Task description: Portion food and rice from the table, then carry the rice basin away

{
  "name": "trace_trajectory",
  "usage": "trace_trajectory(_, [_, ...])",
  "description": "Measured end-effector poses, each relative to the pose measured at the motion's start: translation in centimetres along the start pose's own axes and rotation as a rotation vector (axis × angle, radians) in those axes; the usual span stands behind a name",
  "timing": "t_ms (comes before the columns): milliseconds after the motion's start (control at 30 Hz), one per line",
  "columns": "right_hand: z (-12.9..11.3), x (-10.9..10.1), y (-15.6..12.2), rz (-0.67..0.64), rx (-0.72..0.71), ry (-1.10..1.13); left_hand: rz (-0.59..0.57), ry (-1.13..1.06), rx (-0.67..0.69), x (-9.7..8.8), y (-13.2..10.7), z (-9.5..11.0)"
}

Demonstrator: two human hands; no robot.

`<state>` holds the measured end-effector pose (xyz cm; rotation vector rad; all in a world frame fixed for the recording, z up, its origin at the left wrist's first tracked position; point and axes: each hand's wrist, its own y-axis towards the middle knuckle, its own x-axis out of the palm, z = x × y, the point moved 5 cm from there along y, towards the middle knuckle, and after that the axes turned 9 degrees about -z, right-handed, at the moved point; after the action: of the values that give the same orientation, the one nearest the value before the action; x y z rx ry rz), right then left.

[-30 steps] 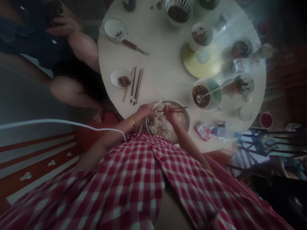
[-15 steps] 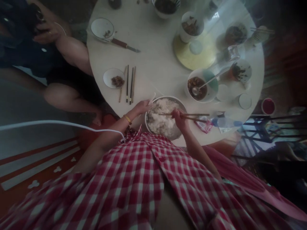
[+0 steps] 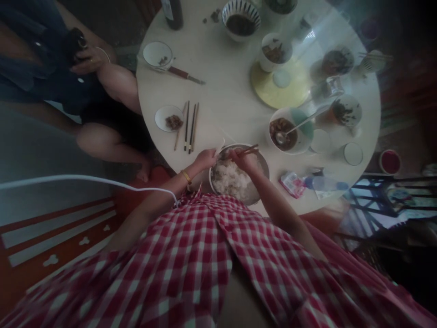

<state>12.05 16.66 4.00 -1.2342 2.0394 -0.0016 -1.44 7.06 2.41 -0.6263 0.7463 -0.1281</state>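
Observation:
My left hand [image 3: 205,159], with a gold bracelet at the wrist, is closed at the left rim of a round metal pot [image 3: 261,193]. A thin, white, curved thing [image 3: 220,146] sticks up from its fingers; its kind is unclear. White rice [image 3: 232,180] lies in the pot. My right hand [image 3: 241,159] grips wooden chopsticks [image 3: 251,149] above the pot's far side. Their back ends point right, and their front ends, near my left fingers, are hard to make out.
Left of the pot lie several chopsticks [image 3: 191,127] beside a small bowl [image 3: 162,119]. A soup bowl with a ladle [image 3: 282,136] stands to the right, near a pink packet [image 3: 292,184] and a plastic bottle [image 3: 326,183]. Another person [image 3: 102,114] sits at left. A white cable [image 3: 85,177] crosses the left side.
My right hand has moved left and away from me with the chopsticks, toward my left hand. The chopsticks have swung from level to slanted. The whole view has shifted slightly.

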Motion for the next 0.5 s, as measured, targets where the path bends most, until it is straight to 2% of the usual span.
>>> trace_trajectory(167, [1.3,0.1,-2.2,-0.137,0.121,0.059,-0.029,-0.009,-0.008,-0.1,0.4,-0.1])
trace_trajectory(267, [0.8,-1.0,-3.0,-0.080,0.034,0.064,-0.042,-0.047,0.013,-0.2,0.5,-0.1])
trace_trajectory(367, [-0.7,-1.9,-2.2,-0.002,-0.101,0.019,-0.047,-0.068,0.042,-0.3,0.5,0.1])
trace_trajectory(500, [-1.8,-0.8,0.1,-0.035,-0.140,-0.007,-0.038,-0.008,0.030,-0.5,0.4,0.2])
